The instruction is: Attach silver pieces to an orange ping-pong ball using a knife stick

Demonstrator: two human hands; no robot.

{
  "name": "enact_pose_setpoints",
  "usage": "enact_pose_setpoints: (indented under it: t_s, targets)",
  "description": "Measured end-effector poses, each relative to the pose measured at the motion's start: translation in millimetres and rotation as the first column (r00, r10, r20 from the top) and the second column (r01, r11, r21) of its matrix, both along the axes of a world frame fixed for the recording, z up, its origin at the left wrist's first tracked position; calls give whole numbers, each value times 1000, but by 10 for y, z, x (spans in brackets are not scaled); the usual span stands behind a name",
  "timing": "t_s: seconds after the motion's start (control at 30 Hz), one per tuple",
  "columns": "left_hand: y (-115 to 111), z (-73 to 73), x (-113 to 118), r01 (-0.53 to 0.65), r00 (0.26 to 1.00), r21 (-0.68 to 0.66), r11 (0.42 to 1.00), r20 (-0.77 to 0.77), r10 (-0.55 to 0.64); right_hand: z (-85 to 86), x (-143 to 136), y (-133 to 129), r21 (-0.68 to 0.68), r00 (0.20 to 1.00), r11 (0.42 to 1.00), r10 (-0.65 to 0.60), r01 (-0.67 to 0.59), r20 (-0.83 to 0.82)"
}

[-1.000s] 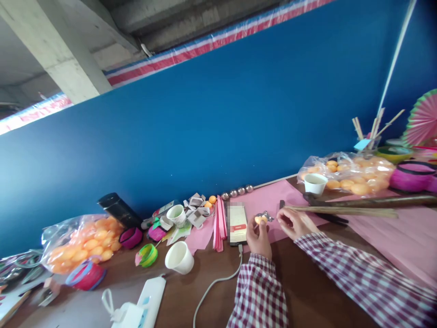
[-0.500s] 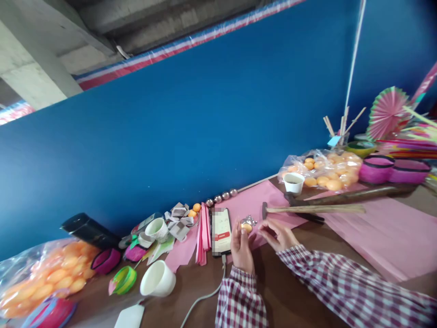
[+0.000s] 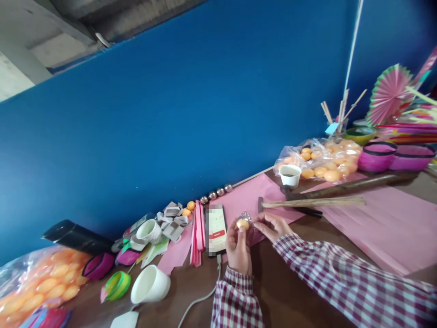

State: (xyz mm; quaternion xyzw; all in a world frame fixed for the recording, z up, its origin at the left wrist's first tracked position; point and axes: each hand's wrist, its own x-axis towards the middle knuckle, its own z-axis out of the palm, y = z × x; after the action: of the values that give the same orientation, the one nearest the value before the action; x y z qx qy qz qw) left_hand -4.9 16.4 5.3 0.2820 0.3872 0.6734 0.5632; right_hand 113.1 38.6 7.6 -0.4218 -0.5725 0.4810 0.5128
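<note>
My left hand [image 3: 238, 248] is closed on a small orange ball [image 3: 243, 224], held between thumb and fingers over the table's front part. My right hand [image 3: 271, 226] is just to the right, its thumb and forefinger pinched together near the ball; whatever they grip is too small to make out. Behind the ball lies a little heap of shiny silver pieces [image 3: 246, 216] on pink paper [image 3: 235, 202]. A phone [image 3: 216, 230] with a lit screen lies left of my left hand, a cable [image 3: 201, 298] plugged into its lower end.
Two hammers, one with a pale handle [image 3: 314, 202], lie to the right. A white cup [image 3: 290, 176] stands by a bag of orange balls [image 3: 336, 159]. At left are a white cup [image 3: 150, 284], a green tape roll [image 3: 118, 285] and another ball bag [image 3: 51, 278]. Silver balls [image 3: 216, 194] line the wall.
My left hand now has the orange ball raised between its fingertips. My right hand has come closer to it, its fingers more pinched. The view has shifted slightly.
</note>
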Motion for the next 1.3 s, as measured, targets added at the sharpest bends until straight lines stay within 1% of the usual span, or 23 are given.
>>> enact_pose_setpoints:
  t_s: [0.1,0.23,0.43,0.57,0.7,0.87,1.13,1.3]
  targets:
    - [-16,19,21,40,998,-15,999,44,-40,-53,8,35,-29,1000,1000,2,-3,-28]
    - [-16,8,22,22,1000,-23,1000,2,-22,-106,5,58,-24,1000,1000,-11,11,-19]
    - [-7,7,17,11,1000,-22,1000,10,-11,-84,8,57,14,999,1000,-9,9,34]
    - [-9,15,16,22,1000,-12,1000,6,-22,-70,24,64,17,994,1000,8,-10,105]
    - [-7,-21,7,43,999,17,999,-6,-43,-72,26,64,34,989,999,-27,23,142]
    - [-4,-60,-7,50,998,52,997,-30,-48,-97,14,71,46,992,999,-15,9,126]
    - [-14,-47,7,53,998,60,997,-19,-52,-108,5,72,60,997,998,14,-18,71]
    - [-5,-71,1,64,998,75,995,-15,-63,-97,23,77,79,993,997,15,-24,116]
